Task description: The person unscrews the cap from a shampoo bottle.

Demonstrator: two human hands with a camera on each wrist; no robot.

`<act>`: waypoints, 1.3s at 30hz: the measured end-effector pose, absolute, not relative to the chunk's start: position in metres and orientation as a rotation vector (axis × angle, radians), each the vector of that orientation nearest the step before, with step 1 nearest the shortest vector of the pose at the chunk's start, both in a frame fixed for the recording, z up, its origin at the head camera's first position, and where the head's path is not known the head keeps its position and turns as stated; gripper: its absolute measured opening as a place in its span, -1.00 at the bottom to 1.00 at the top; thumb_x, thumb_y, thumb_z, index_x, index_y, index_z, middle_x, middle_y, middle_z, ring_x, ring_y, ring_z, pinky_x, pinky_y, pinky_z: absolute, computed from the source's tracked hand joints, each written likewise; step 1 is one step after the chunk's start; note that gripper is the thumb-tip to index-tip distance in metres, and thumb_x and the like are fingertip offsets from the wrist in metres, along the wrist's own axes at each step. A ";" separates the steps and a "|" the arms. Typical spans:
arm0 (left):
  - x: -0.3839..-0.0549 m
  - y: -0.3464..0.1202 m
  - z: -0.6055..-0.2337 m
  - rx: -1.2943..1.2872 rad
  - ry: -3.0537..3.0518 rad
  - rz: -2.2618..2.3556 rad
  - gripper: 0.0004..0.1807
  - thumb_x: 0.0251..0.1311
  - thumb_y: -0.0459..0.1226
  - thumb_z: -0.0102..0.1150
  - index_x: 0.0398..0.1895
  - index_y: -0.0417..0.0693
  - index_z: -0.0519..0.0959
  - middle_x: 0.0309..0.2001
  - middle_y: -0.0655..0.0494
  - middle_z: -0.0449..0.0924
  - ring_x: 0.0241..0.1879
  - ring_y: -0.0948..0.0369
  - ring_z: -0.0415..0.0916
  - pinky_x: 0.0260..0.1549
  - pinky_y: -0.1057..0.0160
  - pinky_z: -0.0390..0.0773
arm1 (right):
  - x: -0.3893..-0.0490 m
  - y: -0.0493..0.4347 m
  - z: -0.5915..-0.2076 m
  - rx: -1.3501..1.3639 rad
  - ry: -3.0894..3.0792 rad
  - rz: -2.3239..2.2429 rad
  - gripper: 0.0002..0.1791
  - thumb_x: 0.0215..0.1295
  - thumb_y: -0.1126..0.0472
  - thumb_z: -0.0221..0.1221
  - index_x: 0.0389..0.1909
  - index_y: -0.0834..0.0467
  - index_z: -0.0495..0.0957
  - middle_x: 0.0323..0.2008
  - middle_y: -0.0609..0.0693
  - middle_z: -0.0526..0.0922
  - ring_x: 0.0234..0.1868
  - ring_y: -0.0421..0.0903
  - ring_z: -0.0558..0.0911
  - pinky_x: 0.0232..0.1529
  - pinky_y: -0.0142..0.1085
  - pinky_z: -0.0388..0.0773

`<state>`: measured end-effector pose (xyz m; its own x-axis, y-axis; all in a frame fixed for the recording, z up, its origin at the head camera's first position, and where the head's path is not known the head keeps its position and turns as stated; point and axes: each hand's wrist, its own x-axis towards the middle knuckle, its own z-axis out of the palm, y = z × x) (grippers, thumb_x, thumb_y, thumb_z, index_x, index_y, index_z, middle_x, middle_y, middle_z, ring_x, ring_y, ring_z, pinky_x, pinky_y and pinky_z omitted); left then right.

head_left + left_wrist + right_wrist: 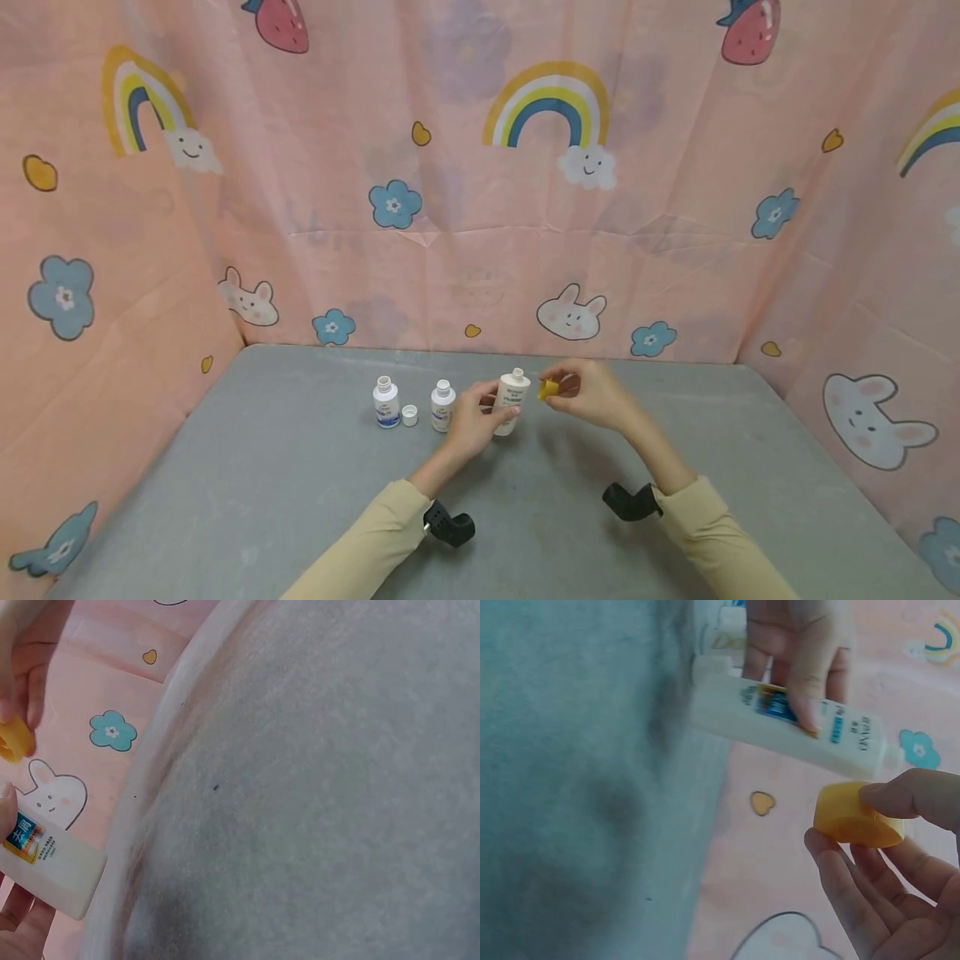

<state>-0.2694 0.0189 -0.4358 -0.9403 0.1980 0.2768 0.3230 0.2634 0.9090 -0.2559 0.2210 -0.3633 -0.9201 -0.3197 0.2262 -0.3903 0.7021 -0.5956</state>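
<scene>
My left hand (471, 421) grips a white shampoo-style bottle (513, 392) with a printed label, its bare neck pointing up. In the right wrist view the thumb lies across the front of the bottle (780, 724). Just to the right, my right hand (592, 393) pinches a yellow cap (549, 388) between thumb and fingers, apart from the bottle's neck. The cap (859, 816) shows up close in the right wrist view. At the edge of the left wrist view, the bottle (56, 862) and the cap (15, 740) are partly cut off.
Left of my left hand stands a small white bottle (442, 404) without a cap. Another white bottle (386, 402), also uncapped, stands farther left, with a small white cap (409, 415) beside it. The grey table (300, 500) meets a pink patterned curtain (450, 275) behind.
</scene>
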 end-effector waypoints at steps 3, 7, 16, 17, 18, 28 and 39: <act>-0.270 0.020 -0.436 -0.493 -2.406 -1.771 -0.55 0.09 -0.26 0.36 0.08 -0.13 0.58 -0.08 -0.06 0.59 -0.09 0.08 0.56 -0.05 0.10 0.60 | -0.258 0.222 -0.371 0.570 -2.806 1.045 -0.68 0.08 0.30 0.33 -0.10 0.26 0.61 -0.18 0.12 0.69 -0.19 -0.01 0.66 -0.13 -0.14 0.66; -0.271 0.021 -0.436 -0.474 -2.417 -1.779 -0.53 0.10 -0.25 0.36 0.11 -0.13 0.57 -0.06 -0.05 0.57 -0.06 0.07 0.55 -0.02 0.09 0.59 | -0.263 0.225 -0.381 0.591 -2.790 1.069 -0.71 0.07 0.31 0.32 -0.14 0.25 0.62 -0.19 0.11 0.69 -0.20 -0.03 0.63 -0.13 -0.13 0.65; -0.272 0.021 -0.439 -0.449 -2.416 -1.822 -0.54 0.08 -0.30 0.36 0.10 -0.17 0.56 -0.04 -0.06 0.56 -0.03 0.07 0.54 0.00 0.14 0.60 | -0.272 0.231 -0.402 0.610 -2.838 1.169 -0.75 0.01 0.37 0.33 -0.23 0.19 0.61 -0.24 0.08 0.68 -0.26 -0.08 0.65 -0.17 -0.19 0.65; -0.272 0.021 -0.439 -0.443 -2.416 -1.827 -0.54 0.07 -0.30 0.37 0.09 -0.17 0.57 -0.04 -0.06 0.56 -0.03 0.07 0.54 0.00 0.15 0.60 | -0.273 0.231 -0.404 0.613 -2.843 1.175 -0.75 0.00 0.37 0.33 -0.23 0.19 0.60 -0.24 0.08 0.68 -0.25 -0.08 0.65 -0.17 -0.18 0.65; -0.272 0.021 -0.439 -0.443 -2.414 -1.827 -0.54 0.07 -0.30 0.37 0.08 -0.17 0.57 -0.04 -0.06 0.57 -0.04 0.07 0.55 0.00 0.16 0.60 | -0.274 0.232 -0.406 0.618 -2.848 1.179 -0.75 0.00 0.37 0.33 -0.23 0.19 0.61 -0.24 0.09 0.68 -0.25 -0.07 0.65 -0.16 -0.17 0.65; -0.271 0.022 -0.442 -0.437 -2.392 -1.820 -0.56 0.04 -0.34 0.38 0.03 -0.24 0.56 -0.06 -0.11 0.61 -0.06 0.05 0.57 -0.01 0.18 0.60 | -0.279 0.232 -0.423 0.705 -2.885 1.173 -0.75 0.03 0.30 0.36 -0.21 0.16 0.64 -0.23 0.03 0.71 -0.19 -0.06 0.64 -0.08 -0.03 0.60; -0.273 0.023 -0.445 -0.424 -2.421 -1.808 -0.57 0.04 -0.36 0.37 0.02 -0.23 0.55 -0.09 -0.11 0.64 -0.06 0.06 0.58 -0.02 0.20 0.60 | -0.285 0.233 -0.438 0.706 -2.919 1.123 -0.73 0.00 0.30 0.37 -0.21 0.16 0.64 -0.24 0.02 0.73 -0.19 -0.09 0.66 -0.09 -0.09 0.58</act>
